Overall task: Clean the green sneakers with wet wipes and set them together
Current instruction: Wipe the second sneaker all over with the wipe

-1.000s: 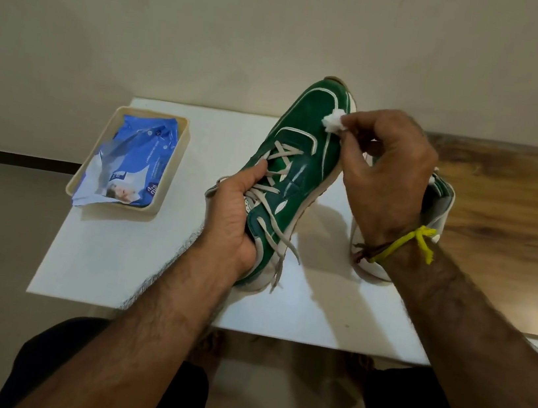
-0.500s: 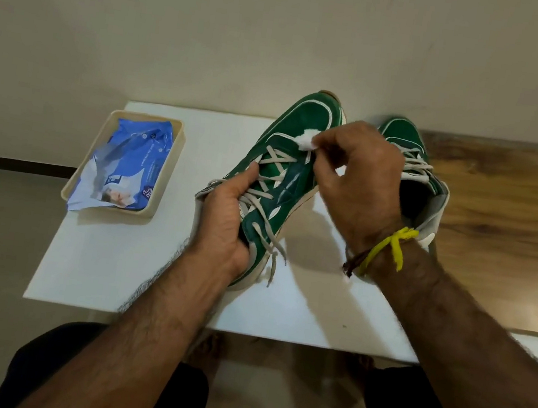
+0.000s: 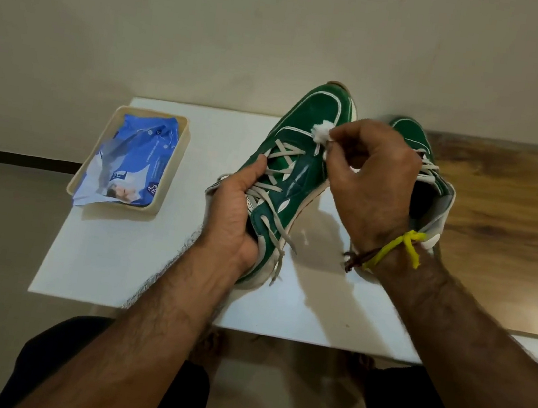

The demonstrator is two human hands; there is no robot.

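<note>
Left hand [image 3: 235, 213]: still gripping the raised sneaker [image 3: 294, 173] at its laces and heel end, toe tilted up and away.
Right hand [image 3: 372, 187]: fingers pinching the balled wipe [image 3: 321, 131], now back up by the toe after dipping toward the laces.
Second sneaker [image 3: 436, 186]: sits on the white board [image 3: 136, 254], partly hidden behind the right hand.
Wipes pack [image 3: 131, 163]: unmoved in the tray [image 3: 166, 186], far left.

White board [image 3: 156, 257] over wooden tabletop [image 3: 507, 220]; beige tray [image 3: 172, 169] at board's left.
</note>
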